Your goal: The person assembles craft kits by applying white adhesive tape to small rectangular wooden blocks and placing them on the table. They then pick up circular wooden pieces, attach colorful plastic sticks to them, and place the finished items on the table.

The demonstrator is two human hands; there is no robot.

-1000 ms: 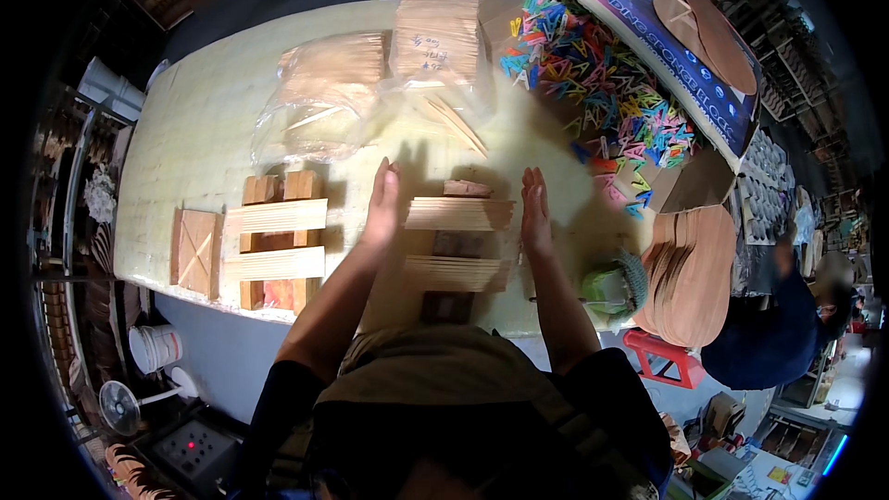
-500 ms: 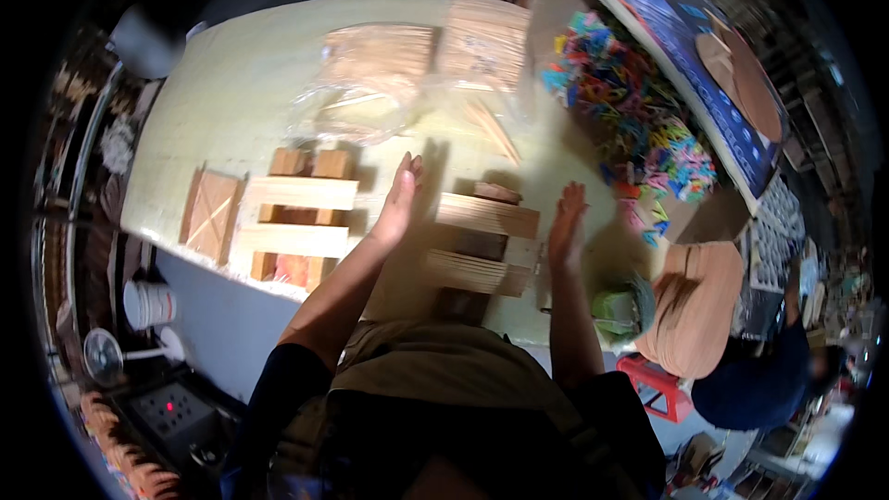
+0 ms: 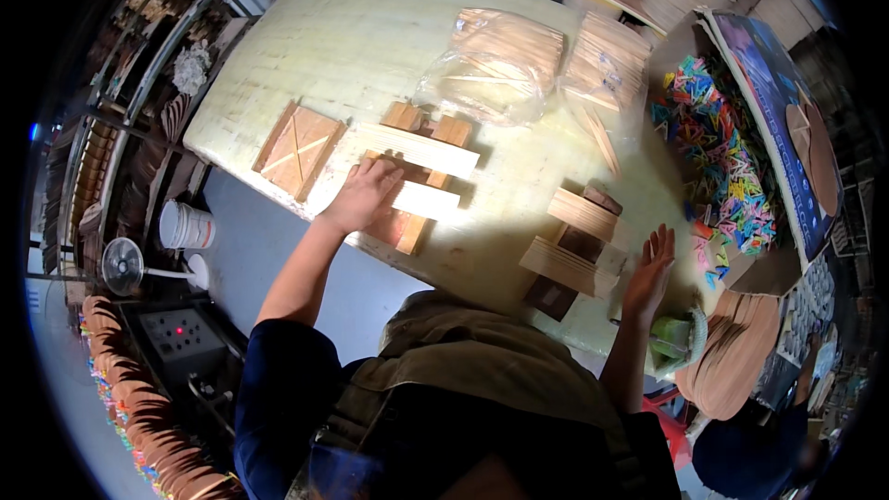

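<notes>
My left hand [image 3: 364, 196] lies over the left ends of two groups of pale wooden strips [image 3: 421, 150], its fingers lightly bent and holding nothing that I can see. These strips rest across wooden blocks [image 3: 410, 234] on the table. Held off the table at the right, my right hand [image 3: 650, 273] is open, fingers upright and apart. Nearest to it is a second set of wooden strips [image 3: 569, 266], laid over dark blocks [image 3: 553, 298]. Left of my left hand sits a square wooden board [image 3: 301, 150] with two thin sticks crossed on it.
Plastic bags of wooden sticks [image 3: 507, 51] lie at the back of the pale table [image 3: 306, 46]. A cardboard box [image 3: 669, 46] holds many coloured clips. At the right are a green bundle [image 3: 671, 338], stacked wooden ovals [image 3: 732, 352] and another person [image 3: 750, 454]. A fan [image 3: 123, 265] stands left.
My view has swung, so the table's things sit farther right. My left hand has come down from the air onto the left set of strips. My right hand stays raised and open.
</notes>
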